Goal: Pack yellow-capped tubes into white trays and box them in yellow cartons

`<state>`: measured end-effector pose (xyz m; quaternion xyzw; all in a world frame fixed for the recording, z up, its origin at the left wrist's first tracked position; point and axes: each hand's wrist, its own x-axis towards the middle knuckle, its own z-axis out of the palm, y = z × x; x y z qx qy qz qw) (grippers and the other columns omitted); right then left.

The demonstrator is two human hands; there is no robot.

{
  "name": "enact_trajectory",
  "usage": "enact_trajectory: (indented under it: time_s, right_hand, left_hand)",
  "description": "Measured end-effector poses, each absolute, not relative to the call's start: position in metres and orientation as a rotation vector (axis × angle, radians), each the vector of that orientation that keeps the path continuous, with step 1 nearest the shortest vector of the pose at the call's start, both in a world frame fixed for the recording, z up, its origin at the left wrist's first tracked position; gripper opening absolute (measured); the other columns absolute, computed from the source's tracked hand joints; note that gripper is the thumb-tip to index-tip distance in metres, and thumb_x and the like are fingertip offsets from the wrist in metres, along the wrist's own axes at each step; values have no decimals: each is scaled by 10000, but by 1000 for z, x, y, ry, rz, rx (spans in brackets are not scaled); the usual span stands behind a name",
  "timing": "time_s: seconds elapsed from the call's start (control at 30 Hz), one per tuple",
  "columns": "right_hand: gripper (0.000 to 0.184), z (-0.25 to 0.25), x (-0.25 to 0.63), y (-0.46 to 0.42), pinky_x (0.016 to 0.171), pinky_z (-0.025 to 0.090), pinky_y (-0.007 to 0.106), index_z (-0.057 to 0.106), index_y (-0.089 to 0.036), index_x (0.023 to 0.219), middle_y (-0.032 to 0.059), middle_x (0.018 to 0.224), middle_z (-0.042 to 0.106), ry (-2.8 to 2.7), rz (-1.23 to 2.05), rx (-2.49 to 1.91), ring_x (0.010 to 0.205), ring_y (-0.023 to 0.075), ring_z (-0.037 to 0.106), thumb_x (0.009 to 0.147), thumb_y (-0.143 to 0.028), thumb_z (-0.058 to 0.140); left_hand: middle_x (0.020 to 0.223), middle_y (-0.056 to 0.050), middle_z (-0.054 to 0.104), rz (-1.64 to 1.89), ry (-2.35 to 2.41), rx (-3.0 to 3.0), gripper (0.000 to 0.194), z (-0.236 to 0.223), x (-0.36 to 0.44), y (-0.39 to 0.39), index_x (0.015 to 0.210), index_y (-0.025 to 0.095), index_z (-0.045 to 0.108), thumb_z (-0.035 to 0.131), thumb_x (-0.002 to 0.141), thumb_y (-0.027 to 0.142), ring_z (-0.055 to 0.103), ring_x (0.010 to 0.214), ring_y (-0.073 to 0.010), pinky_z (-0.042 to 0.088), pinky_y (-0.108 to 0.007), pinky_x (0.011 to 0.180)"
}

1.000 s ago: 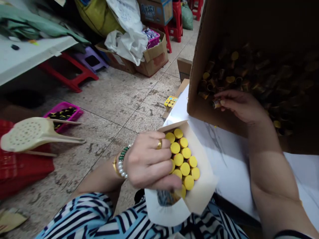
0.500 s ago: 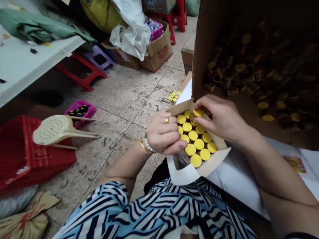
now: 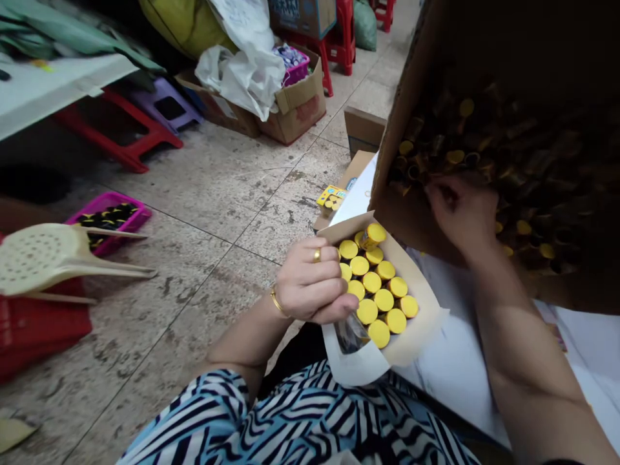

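My left hand, with a ring and a bracelet, is closed on the left side of a small open carton. Upright yellow-capped tubes stand in rows inside it. One tube at the far end sits higher than the others and leans. My right hand is inside a large cardboard box, low over a heap of loose tubes. Its fingers are curled, and shadow hides what is between them.
A white surface lies under the carton and the large box. A yellow printed pack sits beyond the carton. To the left are a pink basket of dark and yellow pieces, a cream stool and a red crate.
My right hand has let go of a tube at the carton's far end and moved right, into the large box. My left hand keeps its hold on the carton. The view has shifted.
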<state>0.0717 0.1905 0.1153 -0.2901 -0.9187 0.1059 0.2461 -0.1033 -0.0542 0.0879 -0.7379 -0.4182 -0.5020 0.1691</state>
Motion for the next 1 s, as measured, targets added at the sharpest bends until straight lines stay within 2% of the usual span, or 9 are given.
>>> enact_trajectory:
  time_s: [0.1,0.2,0.33,0.47,0.53,0.63,0.8,0.93,1.0]
  right_hand:
    - [302,94,77,234,1012,479,514,707,-205,1170,143,1205,680,-2657,291,-992,1157,316,594,885,-281,644]
    - [292,94,78,243,994,496,486,725,-166,1112,153,1126,712,-2741,428,-1007,1068,286,632,864,-316,689]
    - [400,142,88,205,943,541,357,685,-238,1309,76,1199,723,-2804,669,-810,1042,210,675,949,-396,607]
    - [536,188,99,149,917,532,346,544,-300,1472,54,1293,661,-2880,733,-402,1077,219,671,941,-333,606]
    - [563,190,96,127,772,528,323,534,-265,1404,45,1134,703,-2955,709,-394,903,209,689,867,-283,700]
    - [367,172,82,105,624,448,297,570,-241,1125,7,913,691,-3008,611,-481,708,183,637,817,-247,769]
    - [376,156,64,103,711,470,299,603,-224,1086,64,1151,651,-2837,569,-432,864,195,638,805,-322,832]
    - [361,149,80,165,796,472,327,659,-242,1157,39,1017,690,-2615,478,-597,854,200,629,895,-480,724]
    - [340,131,91,209,874,448,388,685,-189,1098,106,1002,695,-2455,209,-811,914,245,616,943,-488,639]
  left_hand:
    - [481,37,417,-1406,-1197,-2116,388,96,-102,-50,563,217,480,637,882,373,366,486,-135,239,-364,546]
    - [463,43,379,-1372,-1206,-2108,448,106,-100,-43,518,212,438,623,895,370,337,475,-126,238,-353,535]
    - [449,42,355,-1392,-1203,-2074,465,113,-97,-38,501,214,419,599,908,349,321,472,-129,236,-348,520]
    - [448,41,356,-1407,-1220,-2091,459,112,-96,-41,509,217,423,599,910,355,316,469,-133,223,-360,525]
    - [455,43,357,-1407,-1224,-2104,444,111,-95,-43,521,217,432,616,903,352,323,468,-131,223,-363,529]
    - [465,45,367,-1415,-1218,-2122,407,109,-94,-46,547,218,452,628,893,340,339,470,-133,225,-369,533]
    - [477,43,407,-1404,-1256,-2145,381,104,-93,-49,566,218,468,650,877,342,359,485,-132,231,-366,542]
    - [466,45,392,-1408,-1230,-2109,406,101,-92,-48,539,215,449,644,873,339,347,482,-127,230,-362,535]
    - [464,47,364,-1412,-1189,-2078,432,101,-90,-47,527,214,431,643,879,346,328,478,-128,223,-360,530]
